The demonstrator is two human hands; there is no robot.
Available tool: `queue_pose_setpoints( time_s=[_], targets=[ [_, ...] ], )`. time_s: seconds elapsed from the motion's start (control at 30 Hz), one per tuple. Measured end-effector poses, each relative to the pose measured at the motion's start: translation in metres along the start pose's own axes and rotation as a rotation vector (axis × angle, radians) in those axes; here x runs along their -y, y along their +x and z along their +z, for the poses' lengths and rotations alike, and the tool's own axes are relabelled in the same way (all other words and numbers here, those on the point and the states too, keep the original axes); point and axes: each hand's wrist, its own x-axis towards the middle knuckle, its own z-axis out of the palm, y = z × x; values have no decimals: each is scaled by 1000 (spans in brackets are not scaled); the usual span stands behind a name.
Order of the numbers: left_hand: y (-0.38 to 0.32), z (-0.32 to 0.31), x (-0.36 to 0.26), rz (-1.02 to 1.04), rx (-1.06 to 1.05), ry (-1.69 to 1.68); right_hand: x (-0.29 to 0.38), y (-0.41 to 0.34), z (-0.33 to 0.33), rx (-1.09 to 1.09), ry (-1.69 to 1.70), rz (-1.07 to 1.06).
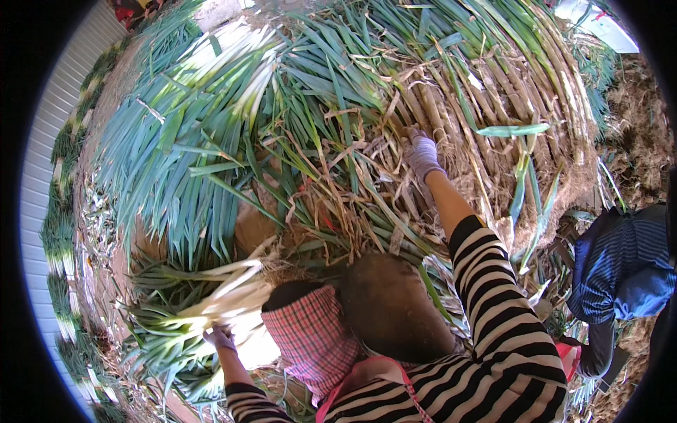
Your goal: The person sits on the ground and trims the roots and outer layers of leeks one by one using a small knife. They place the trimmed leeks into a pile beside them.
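My right hand (422,153), in a pale knitted glove, reaches forward to the edge of a pile of unpeeled long green onions (492,100) with brown, soil-covered stalks. Its fingertips touch the stalks and dry leaves; whether they grip one is hidden. Low on the left, my gloved left hand (221,338) rests against the leaf end of peeled green onions (230,301). Their white stalks point toward my knee, and some roots show at the ends. How far its fingers are closed cannot be made out.
Peeled onions with bright white stalks (227,47) lie beyond on the left. Dry leaf scraps (338,195) cover the ground before my knees. Bundled onions (62,248) line the white corrugated wall (39,222). Another person (624,264) bends close by on the right.
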Motion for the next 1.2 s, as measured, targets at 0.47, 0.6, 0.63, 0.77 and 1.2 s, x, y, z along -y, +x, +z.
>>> queue_pose_setpoints(
  time_s=[0.47,0.6,0.63,0.77,1.2],
  targets=[
    [-24,-15,-10,-69,29,62,33,-31,-32,435,691,286],
    [-66,-30,-7,59,24,89,25,-94,-102,579,1403,407],
    [-67,-38,-3,60,14,83,25,-110,-113,613,1514,437],
    [-73,-49,23,44,58,90,0,-189,-138,828,1789,561],
    [-170,7,-34,342,521,74,77,-214,-255,614,1704,112]
  ],
)
